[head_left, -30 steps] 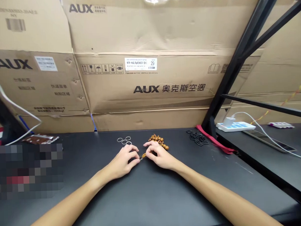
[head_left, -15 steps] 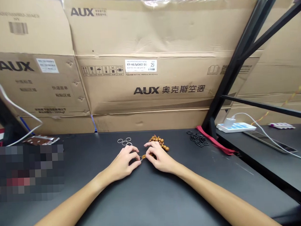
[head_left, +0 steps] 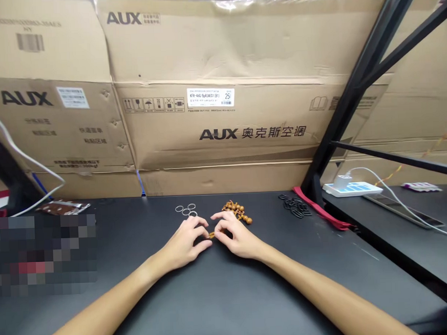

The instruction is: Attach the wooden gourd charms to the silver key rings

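Note:
My left hand [head_left: 187, 241] is closed in a pinch, its thumb and fingertips meeting at one end of a small yellow-brown cord loop [head_left: 211, 235]. The metal ring seen there a moment earlier is hidden by these fingers now. My right hand [head_left: 237, 235] pinches the other end of the loop, and whatever hangs from the cord is covered by the fingers. Just behind the right hand lies a pile of brown wooden bead pendants [head_left: 241, 208]. Several silver metal rings [head_left: 186, 212] rest on the table beyond the left hand.
On the black table [head_left: 198, 295], a heap of black clasps or rings [head_left: 295, 206] lies to the right, beside a red strap [head_left: 320, 212]. A white power strip [head_left: 352, 189] and a tablet-like device [head_left: 403, 211] lie farther right. Cardboard boxes [head_left: 223, 153] line the back.
The hands have drawn slightly closer at the cord loop. The metal ring that showed at my left fingertips is now covered. The pendants and loose rings stay in place.

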Action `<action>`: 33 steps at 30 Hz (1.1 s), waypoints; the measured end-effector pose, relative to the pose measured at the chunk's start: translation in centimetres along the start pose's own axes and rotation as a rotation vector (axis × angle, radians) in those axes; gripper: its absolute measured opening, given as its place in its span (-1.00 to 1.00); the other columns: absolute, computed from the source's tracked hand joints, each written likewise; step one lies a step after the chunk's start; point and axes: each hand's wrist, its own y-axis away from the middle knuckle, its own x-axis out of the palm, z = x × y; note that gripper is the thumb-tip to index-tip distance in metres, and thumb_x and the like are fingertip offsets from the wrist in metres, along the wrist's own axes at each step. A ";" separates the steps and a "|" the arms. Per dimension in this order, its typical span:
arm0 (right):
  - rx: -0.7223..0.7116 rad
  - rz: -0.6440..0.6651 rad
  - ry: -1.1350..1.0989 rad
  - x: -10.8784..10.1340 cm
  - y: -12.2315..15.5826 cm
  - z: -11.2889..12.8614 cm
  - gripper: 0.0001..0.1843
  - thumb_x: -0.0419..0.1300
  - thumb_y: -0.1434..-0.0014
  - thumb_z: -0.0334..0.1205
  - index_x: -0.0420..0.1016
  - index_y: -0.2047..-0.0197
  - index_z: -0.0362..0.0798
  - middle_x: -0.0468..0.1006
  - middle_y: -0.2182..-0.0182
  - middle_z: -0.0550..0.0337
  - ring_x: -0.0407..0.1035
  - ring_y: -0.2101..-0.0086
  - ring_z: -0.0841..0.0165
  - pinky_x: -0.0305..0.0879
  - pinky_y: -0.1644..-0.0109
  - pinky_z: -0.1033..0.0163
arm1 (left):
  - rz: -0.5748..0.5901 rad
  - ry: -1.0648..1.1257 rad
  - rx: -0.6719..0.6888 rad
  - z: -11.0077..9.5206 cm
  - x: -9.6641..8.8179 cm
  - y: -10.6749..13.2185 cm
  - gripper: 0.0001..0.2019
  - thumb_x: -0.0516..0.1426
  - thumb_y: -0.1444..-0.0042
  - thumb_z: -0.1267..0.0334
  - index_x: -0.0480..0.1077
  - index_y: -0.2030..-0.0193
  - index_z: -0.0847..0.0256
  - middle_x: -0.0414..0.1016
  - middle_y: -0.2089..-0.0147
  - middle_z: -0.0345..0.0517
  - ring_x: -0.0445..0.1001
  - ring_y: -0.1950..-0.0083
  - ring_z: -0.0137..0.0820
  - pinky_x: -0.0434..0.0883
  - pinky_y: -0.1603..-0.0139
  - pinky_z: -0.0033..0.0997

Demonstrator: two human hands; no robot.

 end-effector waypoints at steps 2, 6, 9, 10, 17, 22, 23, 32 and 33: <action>-0.006 0.016 -0.015 0.1 0.0 0.1 -0.86 0.10 -0.21 -0.34 0.36 0.40 -0.04 0.37 0.00 0.04 0.22 -0.04 0.25 0.17 -0.14 0.02 | -0.015 -0.009 0.018 0.0 0.1 0.0 -0.85 0.07 -0.22 0.28 0.44 0.33 0.17 0.34 0.00 -0.08 0.33 -0.02 -0.28 0.30 -0.10 -0.21; 0.019 -0.032 0.037 0.1 -0.1 -0.7 -0.84 0.09 -0.21 -0.34 0.36 0.42 -0.05 0.38 0.03 0.01 0.22 -0.04 0.22 0.13 -0.16 -0.03 | -0.026 -0.018 0.045 0.0 -0.1 -0.3 -0.83 0.06 -0.23 0.31 0.46 0.33 0.16 0.36 0.00 -0.09 0.33 -0.02 -0.28 0.28 -0.11 -0.19; 0.051 -0.066 0.071 -0.1 -0.1 -1.1 -0.85 0.08 -0.21 -0.34 0.37 0.41 -0.05 0.39 0.04 0.00 0.22 -0.05 0.21 0.13 -0.15 -0.04 | -0.016 0.004 0.032 -0.1 -0.4 -0.3 -0.82 0.05 -0.24 0.29 0.46 0.32 0.15 0.35 -0.01 -0.09 0.32 -0.03 -0.28 0.28 -0.13 -0.19; 0.056 -0.068 0.075 -0.2 -0.1 -1.1 -0.85 0.08 -0.21 -0.34 0.37 0.41 -0.05 0.39 0.04 0.00 0.21 -0.06 0.20 0.14 -0.15 -0.04 | -0.008 0.010 0.023 -0.1 -0.4 -0.2 -0.82 0.05 -0.24 0.28 0.46 0.31 0.15 0.34 -0.01 -0.08 0.32 -0.04 -0.28 0.28 -0.13 -0.19; -0.001 -0.003 0.018 -0.1 0.0 0.2 -0.85 0.09 -0.23 -0.31 0.37 0.39 -0.04 0.37 0.01 0.03 0.20 -0.06 0.23 0.15 -0.16 0.00 | 0.000 -0.008 -0.009 -0.3 0.0 0.1 -0.84 0.12 -0.19 0.18 0.44 0.35 0.17 0.34 -0.01 -0.08 0.32 -0.04 -0.26 0.30 -0.12 -0.18; -0.003 0.010 0.036 0.2 0.0 0.4 -0.85 0.11 -0.22 -0.29 0.38 0.41 -0.04 0.37 0.01 0.04 0.20 -0.04 0.22 0.15 -0.16 -0.01 | -0.028 -0.025 0.031 -0.4 0.5 -0.1 -0.81 0.07 -0.23 0.26 0.47 0.36 0.17 0.35 -0.01 -0.06 0.32 -0.04 -0.25 0.30 -0.10 -0.18; -0.004 0.002 0.058 0.2 0.0 0.3 -0.84 0.11 -0.22 -0.30 0.38 0.41 -0.05 0.37 0.01 0.03 0.20 -0.04 0.22 0.15 -0.16 -0.02 | -0.038 -0.020 0.034 -0.4 0.5 -0.1 -0.81 0.08 -0.23 0.27 0.47 0.37 0.17 0.34 -0.02 -0.06 0.31 -0.05 -0.25 0.30 -0.12 -0.17; 0.025 -0.150 0.293 -1.2 -0.3 -2.7 -0.83 0.04 -0.25 -0.28 0.40 0.35 -0.04 0.38 0.04 -0.02 0.16 -0.07 0.15 0.16 -0.14 -0.08 | -0.017 -0.032 0.022 0.4 -0.3 -0.1 -0.81 0.08 -0.22 0.22 0.45 0.38 0.17 0.33 -0.01 -0.08 0.32 -0.05 -0.26 0.30 -0.12 -0.18; 0.030 -0.154 0.336 -1.5 -0.3 -3.0 -0.84 0.04 -0.25 -0.27 0.41 0.32 -0.03 0.37 0.02 -0.03 0.14 -0.09 0.14 0.15 -0.14 -0.07 | -0.027 -0.070 0.010 0.7 -0.3 -0.1 -0.81 0.07 -0.22 0.22 0.44 0.37 0.17 0.34 -0.01 -0.07 0.32 -0.04 -0.25 0.29 -0.11 -0.15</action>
